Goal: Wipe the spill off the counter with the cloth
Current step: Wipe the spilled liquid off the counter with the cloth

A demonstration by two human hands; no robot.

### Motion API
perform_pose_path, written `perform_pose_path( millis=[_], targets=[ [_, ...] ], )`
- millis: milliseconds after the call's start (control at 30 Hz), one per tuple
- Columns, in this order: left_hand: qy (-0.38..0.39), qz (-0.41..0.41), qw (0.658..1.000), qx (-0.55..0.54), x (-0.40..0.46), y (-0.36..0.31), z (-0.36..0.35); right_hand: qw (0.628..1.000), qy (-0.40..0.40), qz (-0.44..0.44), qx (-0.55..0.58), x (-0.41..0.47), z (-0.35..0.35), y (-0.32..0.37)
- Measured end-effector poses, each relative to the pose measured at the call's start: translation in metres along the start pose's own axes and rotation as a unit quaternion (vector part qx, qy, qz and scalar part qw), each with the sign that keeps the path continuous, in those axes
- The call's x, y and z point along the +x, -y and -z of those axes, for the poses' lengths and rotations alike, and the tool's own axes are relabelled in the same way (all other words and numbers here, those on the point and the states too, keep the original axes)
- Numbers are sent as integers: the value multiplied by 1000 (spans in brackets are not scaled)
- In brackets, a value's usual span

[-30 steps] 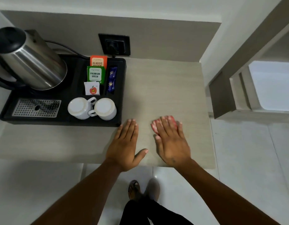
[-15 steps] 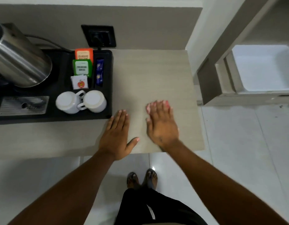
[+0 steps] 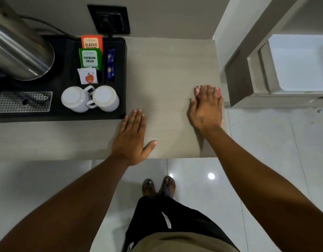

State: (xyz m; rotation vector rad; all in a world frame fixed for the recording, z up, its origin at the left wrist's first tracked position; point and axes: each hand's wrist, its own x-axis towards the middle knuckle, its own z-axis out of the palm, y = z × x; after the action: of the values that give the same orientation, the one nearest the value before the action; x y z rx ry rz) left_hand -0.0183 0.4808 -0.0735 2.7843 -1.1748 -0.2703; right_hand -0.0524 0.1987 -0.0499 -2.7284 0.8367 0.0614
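Observation:
My right hand (image 3: 206,110) lies flat on a pink-red cloth (image 3: 218,91), pressing it onto the beige counter (image 3: 168,73) right at the counter's right edge. Only thin strips of the cloth show past my fingertips and beside my palm. My left hand (image 3: 132,135) rests flat on the counter near its front edge, fingers together, thumb out, holding nothing, just off the corner of the black tray. No spill is visible on the surface.
A black tray (image 3: 120,51) on the left holds a steel kettle (image 3: 20,51), two upturned white cups (image 3: 89,99), tea sachets (image 3: 90,58) and a drip grate. A wall socket (image 3: 109,20) sits behind. Right of the counter a grey frame (image 3: 238,79) stands over tiled floor.
My right hand has slid the cloth rightward from the counter's middle to its right edge. My left hand has stayed flat in place by the tray corner.

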Motion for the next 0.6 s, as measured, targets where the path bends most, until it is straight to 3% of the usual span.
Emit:
perform_pose_path(
  millis=[133,200,333,600],
  targets=[
    [-21,-7,1000,-4,0,1,-5,991,19,131,-23,-65,-25,29],
    [-23,-4,1000,-2,1,2,-7,988,27,151,-7,-92,-27,20],
    [-12,4,1000,-20,-1,2,-5,994,21,110,-10,-61,-10,-8],
    [3,9,999,-34,0,2,0,999,-27,17,-13,118,20,7]
  ],
)
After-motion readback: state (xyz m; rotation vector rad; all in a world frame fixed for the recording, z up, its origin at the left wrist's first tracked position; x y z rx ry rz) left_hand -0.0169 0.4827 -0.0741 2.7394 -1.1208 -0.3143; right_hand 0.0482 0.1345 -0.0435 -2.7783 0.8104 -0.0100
